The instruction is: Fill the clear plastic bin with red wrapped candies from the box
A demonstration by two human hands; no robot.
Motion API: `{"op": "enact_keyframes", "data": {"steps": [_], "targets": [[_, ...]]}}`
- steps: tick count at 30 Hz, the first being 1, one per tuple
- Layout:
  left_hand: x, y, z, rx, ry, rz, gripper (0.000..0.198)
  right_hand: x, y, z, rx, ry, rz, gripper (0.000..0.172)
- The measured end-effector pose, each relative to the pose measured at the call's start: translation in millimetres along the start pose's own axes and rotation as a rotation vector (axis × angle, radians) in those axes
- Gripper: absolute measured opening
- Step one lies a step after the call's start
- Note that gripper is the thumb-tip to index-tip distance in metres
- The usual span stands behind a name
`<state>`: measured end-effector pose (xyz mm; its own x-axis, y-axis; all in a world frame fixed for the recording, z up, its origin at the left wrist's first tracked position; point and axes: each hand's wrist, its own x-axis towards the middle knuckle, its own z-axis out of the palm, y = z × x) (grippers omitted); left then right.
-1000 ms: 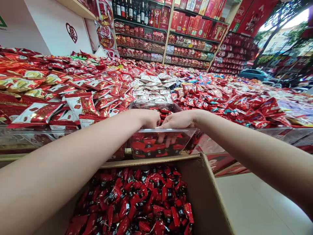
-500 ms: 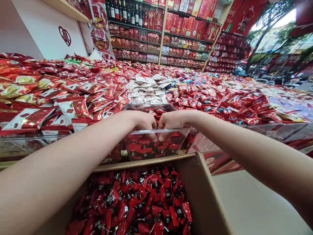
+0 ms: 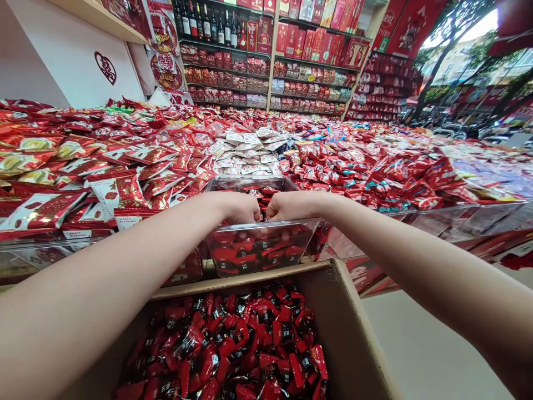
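Both my hands reach over the front wall of a clear plastic bin (image 3: 258,269) that holds small candies in red and black wrappers. My left hand (image 3: 244,208) is on the bin's left side, its fingers curled down among the candies. Close beside it, my right hand (image 3: 285,205) is curled the same way, with a narrow gap between the two. The fingertips show only dimly through the plastic, so what they hold cannot be made out. Below my arms, an open cardboard box (image 3: 353,311) contains many more of the same red and black wrapped candies (image 3: 233,344).
Red and white snack packets (image 3: 116,191) are heaped on the left, white packets (image 3: 247,147) behind the bin, and red packets (image 3: 400,178) to the right. Shelves (image 3: 272,66) with bottles and boxes stand at the back. Pale floor (image 3: 416,339) shows right of the box.
My hands have lifted slightly and drawn a little apart inside the bin, with more candies showing beneath them. The view has shifted slightly.
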<state>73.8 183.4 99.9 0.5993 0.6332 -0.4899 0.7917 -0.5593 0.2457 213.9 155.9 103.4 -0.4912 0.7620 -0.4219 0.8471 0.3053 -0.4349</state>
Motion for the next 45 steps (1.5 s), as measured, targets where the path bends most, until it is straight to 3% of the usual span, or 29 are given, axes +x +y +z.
{"op": "enact_keyframes", "data": {"steps": [4, 11, 26, 30, 35, 38, 40, 41, 43, 44, 45], "targets": [[0.2, -1.0, 0.6, 0.005, -0.009, 0.003, 0.026, 4.4, 6.4, 1.5, -0.045, 0.119, -0.104, 0.025], [-2.4, 1.7, 0.2, -0.053, 0.013, 0.019, 0.026, 1.6, 1.8, 4.7, -0.14, 0.42, -0.137, 0.023], [1.7, -2.7, 4.8, -0.1, 0.037, 0.104, 0.026, 6.0, 5.5, 6.5, 0.026, 0.578, -0.222, 0.01], [-1.3, 0.2, 0.5, -0.105, 0.234, 0.143, 0.025, 8.1, 5.1, 5.7, 0.114, 0.67, -0.217, 0.012], [-37.4, 17.9, -3.9, -0.098, 0.68, 0.175, 0.018, 6.7, 7.6, 3.5, 0.238, 0.837, -0.306, 0.033], [-78.4, 29.6, 25.5, -0.113, 0.994, 0.157, 0.028, 5.3, 9.0, 3.8, 0.271, 0.934, -0.366, 0.03], [-101.2, 31.7, 64.8, -0.135, 1.098, 0.16, 0.024, 5.6, 9.2, 4.3, 0.261, 0.991, -0.407, 0.024], [-108.0, 30.3, 89.1, -0.152, 1.101, 0.241, 0.018, 5.8, 8.8, 4.7, 0.251, 0.997, -0.416, 0.023], [-108.3, 23.8, 141.0, -0.176, 0.757, 0.335, 0.018, 5.8, 7.2, 5.9, 0.234, 0.943, -0.409, 0.024], [-101.4, 19.7, 165.6, -0.215, 0.595, 0.278, 0.021, 5.4, 6.2, 6.6, 0.217, 0.905, -0.397, 0.024], [-90.3, 15.8, 187.4, -0.244, 0.593, 0.221, 0.023, 4.9, 5.2, 7.5, 0.191, 0.875, -0.382, 0.025]]}}
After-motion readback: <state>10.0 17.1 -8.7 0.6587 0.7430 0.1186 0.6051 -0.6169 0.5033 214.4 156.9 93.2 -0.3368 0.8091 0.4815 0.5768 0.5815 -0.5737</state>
